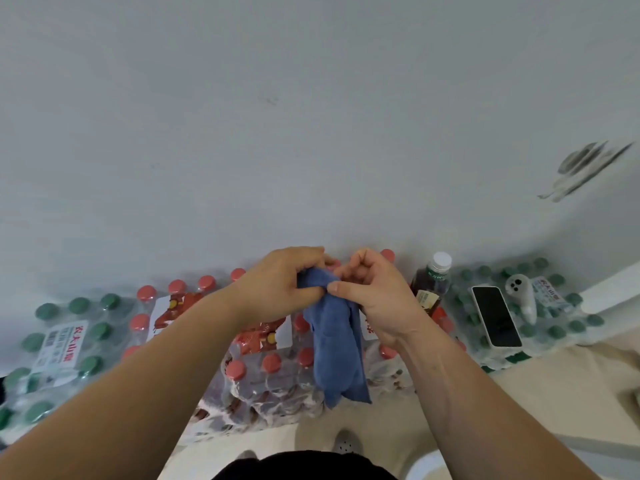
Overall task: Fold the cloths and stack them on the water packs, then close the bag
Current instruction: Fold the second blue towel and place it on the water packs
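A blue cloth (337, 344) hangs bunched in the air over the red-capped water pack (263, 362). My left hand (280, 285) grips its top edge from the left. My right hand (375, 299) pinches the same top edge with thumb and fingers, right beside the left hand. The cloth's lower end dangles down to the pack's front edge. Green-capped water packs stand to the left (65, 344) and to the right (540, 317). No bag is in view.
A brown drink bottle with a white cap (431, 282) stands just right of my right hand. A phone (496, 315) and a small white device (521, 296) lie on the right green-capped pack. A pale wall rises behind the packs. Beige floor and my shoes (346, 443) are below.
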